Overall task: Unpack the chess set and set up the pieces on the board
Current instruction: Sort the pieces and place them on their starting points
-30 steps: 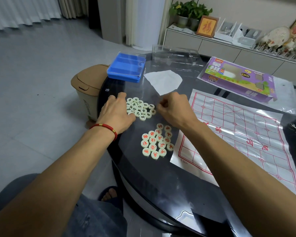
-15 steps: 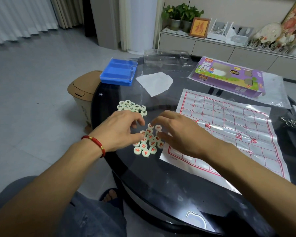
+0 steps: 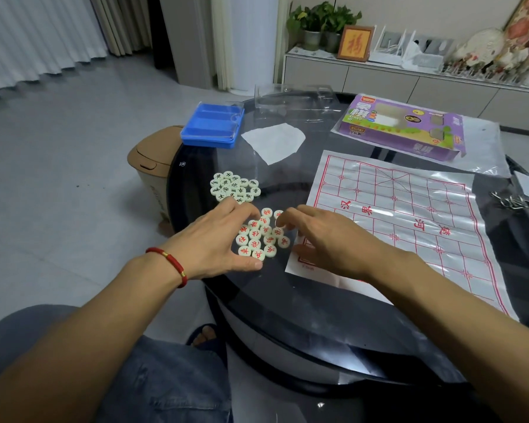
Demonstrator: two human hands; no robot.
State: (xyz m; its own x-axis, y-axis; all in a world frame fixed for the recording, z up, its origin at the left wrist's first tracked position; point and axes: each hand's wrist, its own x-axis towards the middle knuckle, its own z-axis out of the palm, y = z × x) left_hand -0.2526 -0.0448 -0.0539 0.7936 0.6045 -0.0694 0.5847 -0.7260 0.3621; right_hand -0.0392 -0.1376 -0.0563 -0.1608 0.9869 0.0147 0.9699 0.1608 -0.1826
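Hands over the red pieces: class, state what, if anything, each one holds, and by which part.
Neither plainly holds anything. The left hand and right hand flank the red pieces with loosely bent fingers; whether the right fingertips pinch a piece cannot be told.

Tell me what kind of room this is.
Probably a home living room: a glass table, a low sideboard with potted plants and a framed picture, and curtains over a tiled floor.

Two piece clusters (image 3: 260, 236) (image 3: 235, 187) (one behind the other) lie left of the board (image 3: 409, 221).
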